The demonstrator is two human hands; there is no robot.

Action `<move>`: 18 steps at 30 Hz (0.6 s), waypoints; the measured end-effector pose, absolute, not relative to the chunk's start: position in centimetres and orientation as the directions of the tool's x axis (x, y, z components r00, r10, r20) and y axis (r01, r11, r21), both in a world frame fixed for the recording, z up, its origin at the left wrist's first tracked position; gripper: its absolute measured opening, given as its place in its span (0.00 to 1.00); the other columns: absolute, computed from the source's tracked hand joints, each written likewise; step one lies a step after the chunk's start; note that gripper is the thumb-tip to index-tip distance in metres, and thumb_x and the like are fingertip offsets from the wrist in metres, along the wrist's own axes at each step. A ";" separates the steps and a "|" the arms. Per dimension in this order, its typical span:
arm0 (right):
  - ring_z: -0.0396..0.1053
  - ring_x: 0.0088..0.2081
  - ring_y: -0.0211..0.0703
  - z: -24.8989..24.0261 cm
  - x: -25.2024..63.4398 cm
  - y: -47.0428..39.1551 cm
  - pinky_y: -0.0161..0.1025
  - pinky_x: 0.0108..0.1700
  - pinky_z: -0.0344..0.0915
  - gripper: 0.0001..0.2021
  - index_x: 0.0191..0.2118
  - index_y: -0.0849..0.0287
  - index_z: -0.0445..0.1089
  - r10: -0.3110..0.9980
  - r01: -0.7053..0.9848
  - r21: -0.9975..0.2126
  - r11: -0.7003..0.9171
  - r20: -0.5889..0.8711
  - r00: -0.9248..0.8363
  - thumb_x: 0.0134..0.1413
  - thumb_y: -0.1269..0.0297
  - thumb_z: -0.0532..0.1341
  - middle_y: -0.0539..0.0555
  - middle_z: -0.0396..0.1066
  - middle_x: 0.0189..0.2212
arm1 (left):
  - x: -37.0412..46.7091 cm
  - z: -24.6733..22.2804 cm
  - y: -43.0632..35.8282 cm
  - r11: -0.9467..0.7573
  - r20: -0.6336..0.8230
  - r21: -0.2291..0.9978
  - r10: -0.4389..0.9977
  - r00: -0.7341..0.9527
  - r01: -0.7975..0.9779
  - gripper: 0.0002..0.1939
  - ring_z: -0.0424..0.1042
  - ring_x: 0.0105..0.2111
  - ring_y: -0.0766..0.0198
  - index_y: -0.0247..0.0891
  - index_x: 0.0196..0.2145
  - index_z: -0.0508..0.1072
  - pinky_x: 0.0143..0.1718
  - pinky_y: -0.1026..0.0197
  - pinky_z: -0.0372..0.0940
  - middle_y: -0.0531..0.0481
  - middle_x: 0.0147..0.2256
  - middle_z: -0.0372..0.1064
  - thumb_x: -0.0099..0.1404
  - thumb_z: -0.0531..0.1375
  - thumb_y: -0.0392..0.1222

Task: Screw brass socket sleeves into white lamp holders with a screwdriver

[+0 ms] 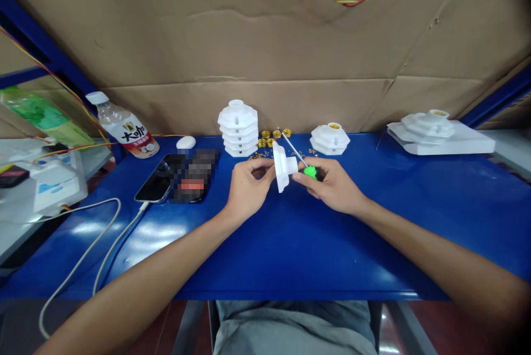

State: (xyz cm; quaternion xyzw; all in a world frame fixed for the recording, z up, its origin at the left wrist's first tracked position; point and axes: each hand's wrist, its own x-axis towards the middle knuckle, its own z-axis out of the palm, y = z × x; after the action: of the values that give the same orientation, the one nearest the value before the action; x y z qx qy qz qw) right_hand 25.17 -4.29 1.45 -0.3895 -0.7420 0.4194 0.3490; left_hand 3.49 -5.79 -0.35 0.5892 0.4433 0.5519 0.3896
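My left hand [252, 184] grips a white plastic lamp holder [282, 167] by its wide base, tilted on its side above the blue table. In my right hand [332, 184] is a screwdriver with a green handle [310, 172]; its metal shaft points up and to the left. Fingers of the right hand are at the narrow neck of the lamp holder. Behind the hands lie several brass threaded sleeves [277, 134] and scattered small brass screws [260, 155]. A stack of white lamp holders [238, 129] stands to their left, and another lamp holder [330, 139] with a brass-threaded opening sits to their right.
A cardboard wall [249, 45] backs the blue table [265, 255]. On the left are a bottle [128, 128], a phone [160, 178] with a white cable [118, 239], a second, blurred phone-like device [194, 175] and a white oval object [186, 142]. Far right, a lamp holder rests on a white box [468, 136].
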 end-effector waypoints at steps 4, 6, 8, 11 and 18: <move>0.62 0.29 0.38 1.5 25.2 -4.3 0.38 0.34 0.57 0.14 0.34 0.55 0.71 0.858 0.419 -0.768 0.484 0.323 -0.399 0.70 0.52 0.64 0.47 0.68 0.27 | 3.8 -0.6 -5.8 -0.163 0.178 0.972 0.981 0.078 -0.169 0.23 0.82 0.44 0.48 0.38 0.40 0.84 0.44 0.48 0.77 0.40 0.42 0.84 0.73 0.60 0.60; 0.65 0.33 0.41 1.5 25.2 -4.2 0.40 0.38 0.59 0.14 0.35 0.55 0.72 0.832 0.477 -0.690 0.544 0.371 -0.413 0.71 0.53 0.63 0.49 0.71 0.31 | 3.8 -0.7 -5.8 -0.091 0.130 0.968 0.979 0.156 -0.234 0.29 0.81 0.46 0.47 0.37 0.44 0.83 0.43 0.49 0.77 0.38 0.43 0.83 0.75 0.55 0.65; 0.67 0.34 0.42 1.5 25.2 -4.2 0.41 0.40 0.60 0.14 0.35 0.55 0.73 0.802 0.512 -0.621 0.593 0.404 -0.440 0.71 0.54 0.63 0.51 0.72 0.32 | 3.9 -0.8 -5.7 -0.076 0.117 0.975 0.975 0.188 -0.209 0.28 0.81 0.45 0.49 0.36 0.47 0.83 0.43 0.50 0.77 0.37 0.44 0.83 0.72 0.61 0.65; 0.69 0.36 0.45 1.3 25.0 -4.4 0.43 0.42 0.62 0.14 0.36 0.54 0.75 0.772 0.533 -0.559 0.635 0.423 -0.475 0.72 0.53 0.61 0.53 0.73 0.34 | 4.0 -1.1 -5.7 -0.072 0.095 0.984 0.986 0.136 -0.166 0.22 0.81 0.41 0.53 0.35 0.47 0.83 0.45 0.51 0.77 0.39 0.43 0.83 0.65 0.72 0.56; 0.75 0.47 0.55 1.7 25.4 -4.9 0.51 0.52 0.68 0.16 0.53 0.51 0.80 0.770 0.514 -0.573 0.638 0.464 -0.439 0.66 0.49 0.67 0.57 0.80 0.47 | 3.3 -1.2 -5.1 0.082 -0.031 0.960 0.982 0.188 -0.267 0.17 0.82 0.42 0.54 0.35 0.50 0.82 0.45 0.53 0.77 0.38 0.47 0.83 0.67 0.70 0.47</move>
State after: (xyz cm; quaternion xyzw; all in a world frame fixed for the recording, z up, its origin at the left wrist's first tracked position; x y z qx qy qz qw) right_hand 25.41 -4.88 1.74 -0.3868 -0.8296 0.1766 0.3619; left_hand 3.34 -5.09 -1.18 0.4551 0.3926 0.5020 0.6218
